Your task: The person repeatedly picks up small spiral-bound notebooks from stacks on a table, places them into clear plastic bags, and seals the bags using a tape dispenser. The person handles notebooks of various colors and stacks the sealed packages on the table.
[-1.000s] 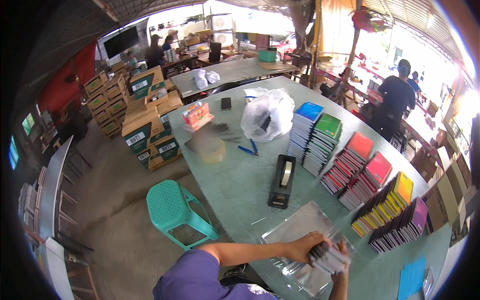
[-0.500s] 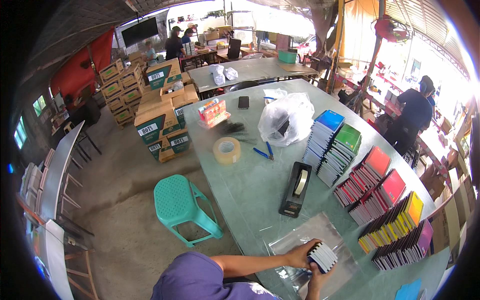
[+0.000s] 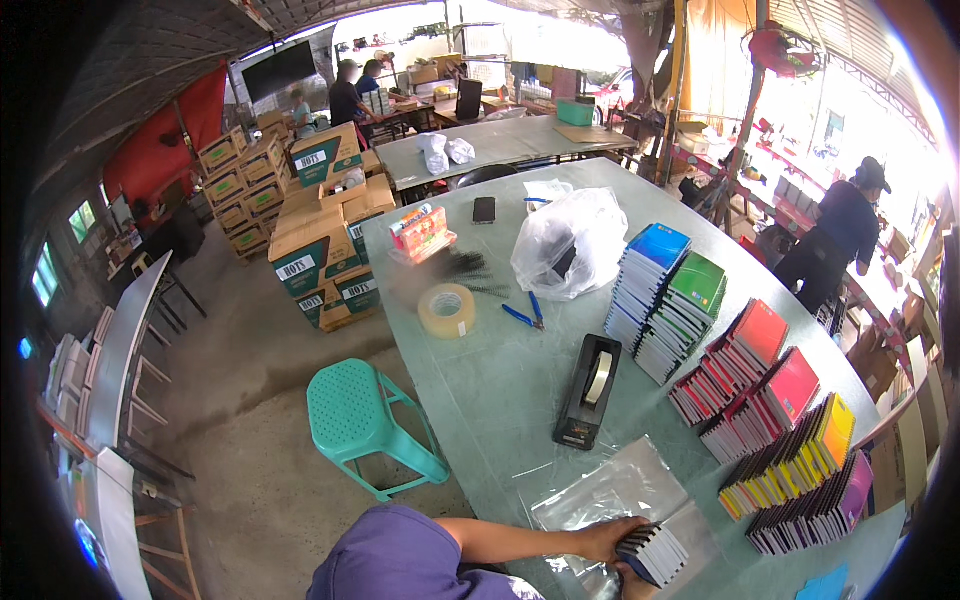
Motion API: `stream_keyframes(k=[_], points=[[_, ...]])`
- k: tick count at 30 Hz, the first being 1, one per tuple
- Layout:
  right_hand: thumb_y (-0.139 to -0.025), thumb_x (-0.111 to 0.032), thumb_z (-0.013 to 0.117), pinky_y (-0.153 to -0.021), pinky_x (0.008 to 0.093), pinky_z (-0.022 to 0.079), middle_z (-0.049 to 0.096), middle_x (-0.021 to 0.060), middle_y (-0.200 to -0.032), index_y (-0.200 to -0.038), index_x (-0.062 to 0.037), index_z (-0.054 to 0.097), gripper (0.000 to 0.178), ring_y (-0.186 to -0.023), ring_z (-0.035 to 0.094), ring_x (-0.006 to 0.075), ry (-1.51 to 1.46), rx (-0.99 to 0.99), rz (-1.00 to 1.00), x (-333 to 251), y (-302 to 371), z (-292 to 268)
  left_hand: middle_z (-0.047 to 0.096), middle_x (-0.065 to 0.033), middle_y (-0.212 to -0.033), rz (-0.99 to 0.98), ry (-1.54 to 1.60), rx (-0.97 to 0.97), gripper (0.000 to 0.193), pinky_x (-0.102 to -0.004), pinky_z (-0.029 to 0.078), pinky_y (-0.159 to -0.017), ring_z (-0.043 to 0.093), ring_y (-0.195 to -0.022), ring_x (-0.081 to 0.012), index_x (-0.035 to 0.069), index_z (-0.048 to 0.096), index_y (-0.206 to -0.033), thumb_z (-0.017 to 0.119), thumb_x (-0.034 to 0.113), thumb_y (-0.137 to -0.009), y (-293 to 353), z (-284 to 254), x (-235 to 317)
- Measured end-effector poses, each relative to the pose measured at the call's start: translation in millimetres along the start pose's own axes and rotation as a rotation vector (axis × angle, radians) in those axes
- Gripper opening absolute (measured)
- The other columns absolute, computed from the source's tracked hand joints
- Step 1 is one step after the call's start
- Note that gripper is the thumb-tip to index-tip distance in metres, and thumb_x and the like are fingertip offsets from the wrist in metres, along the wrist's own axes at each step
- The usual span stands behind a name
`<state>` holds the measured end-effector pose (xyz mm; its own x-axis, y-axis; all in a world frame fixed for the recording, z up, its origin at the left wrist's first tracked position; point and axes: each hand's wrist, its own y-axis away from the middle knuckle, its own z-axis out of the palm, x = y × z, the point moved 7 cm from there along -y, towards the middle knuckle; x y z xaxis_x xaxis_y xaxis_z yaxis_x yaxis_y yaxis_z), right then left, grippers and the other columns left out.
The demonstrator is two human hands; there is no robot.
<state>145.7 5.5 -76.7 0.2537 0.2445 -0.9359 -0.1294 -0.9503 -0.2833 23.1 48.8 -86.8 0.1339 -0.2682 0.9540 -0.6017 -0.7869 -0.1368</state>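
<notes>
Near the table's front edge, a small stack of spiral notebooks [image 3: 657, 554] with white page edges, black bindings and a dark blue cover is between my hands. My left hand [image 3: 604, 541] is closed round the stack's left side. From below, my right hand [image 3: 636, 584] grips its near end; part of that hand is cut off by the lower edge. Under the stack lie clear plastic bags [image 3: 612, 487], flat on the green table [image 3: 480, 400]. A black tape dispenser [image 3: 588, 392] stands just beyond the bags.
Rows of stacked notebooks in blue [image 3: 648, 285], green, red, yellow [image 3: 790, 460] and purple line the right side. Farther off are a clear tape roll [image 3: 447, 311], blue cutters [image 3: 525, 315], a white plastic bag [image 3: 570, 245] and a phone [image 3: 484, 210]. A green stool [image 3: 370, 420] stands at left.
My hands and the notebook stack have shifted slightly down and right, with the stack turned a little. The view has shifted slightly. A person at far right has moved.
</notes>
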Motion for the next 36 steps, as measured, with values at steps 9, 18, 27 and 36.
stream_keyframes(k=[9,18,27,36], points=[[-0.067,-0.015,0.074,-0.081,0.0356,0.047,0.064,0.0069,-0.098,-0.105,-0.007,0.062,0.04,-0.092,0.059,0.0273,0.136,-0.008,-0.025,6,8,-8,0.047,-0.0153,-0.125,0.085,0.01,0.038,0.086,-0.0388,0.036,-0.1,0.045,-0.118,-0.0301,0.005,0.032,-0.132,0.078,0.016,-0.06,1,11,10],[-0.061,-0.027,0.082,-0.086,0.0392,0.044,0.065,0.0102,-0.102,-0.103,-0.009,0.063,0.049,-0.096,0.058,0.0333,0.284,-0.015,0.094,-30,20,-27,0.058,-0.0168,-0.108,-0.189,0.011,0.023,0.08,-0.0345,0.046,-0.089,0.057,-0.103,-0.0248,-0.001,0.044,-0.12,0.085,0.018,-0.054,11,-4,37],[-0.09,-0.05,0.044,-0.075,0.0376,0.044,0.06,0.018,-0.09,-0.09,0.0042,0.059,0.056,-0.085,0.058,0.0263,0.544,0.0,0.543,-18,5,-45,0.064,-0.0068,-0.097,-0.832,0.343,-0.373,0.062,-0.0305,0.049,-0.066,0.062,-0.083,-0.0177,0.006,0.059,-0.109,0.086,0.027,-0.058,-10,-10,2],[-0.091,-0.038,0.045,-0.11,0.0461,0.015,0.026,0.0143,-0.146,-0.138,-0.0014,0.031,0.061,-0.137,0.02,0.03,1.153,0.022,0.294,18,27,-65,0.064,-0.0089,-0.097,-0.952,0.412,-0.334,0.058,-0.0296,0.049,-0.066,0.061,-0.083,-0.0182,0.002,0.059,-0.109,0.085,0.024,-0.062,6,-4,1]])
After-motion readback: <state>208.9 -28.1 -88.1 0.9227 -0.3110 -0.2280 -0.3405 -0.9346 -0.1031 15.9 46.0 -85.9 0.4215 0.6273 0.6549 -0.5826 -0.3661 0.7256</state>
